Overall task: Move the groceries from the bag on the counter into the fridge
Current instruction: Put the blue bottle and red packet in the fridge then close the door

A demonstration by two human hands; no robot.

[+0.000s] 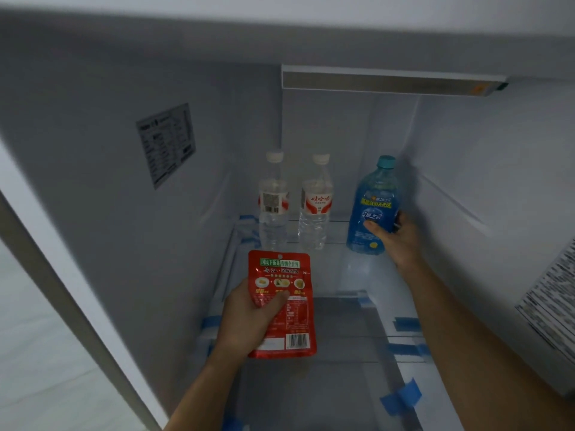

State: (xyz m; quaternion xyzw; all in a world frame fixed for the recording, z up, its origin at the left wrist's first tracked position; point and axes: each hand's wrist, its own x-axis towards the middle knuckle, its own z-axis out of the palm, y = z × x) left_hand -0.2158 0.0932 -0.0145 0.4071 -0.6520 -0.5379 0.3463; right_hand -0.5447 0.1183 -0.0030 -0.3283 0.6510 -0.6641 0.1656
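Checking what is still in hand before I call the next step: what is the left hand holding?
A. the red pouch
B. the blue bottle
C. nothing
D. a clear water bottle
A: the left hand grips the red pouch in front of the shelf, with its thumb across the pouch's face, while the right hand holds the blue bottle.

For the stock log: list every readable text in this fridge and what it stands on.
"国民下饭菜", "乌江": red pouch.
"娃哈哈": right water bottle.
"海之言": blue bottle.
Too blurred to read: left water bottle label, left sticker, right sticker, the red pouch's small print.
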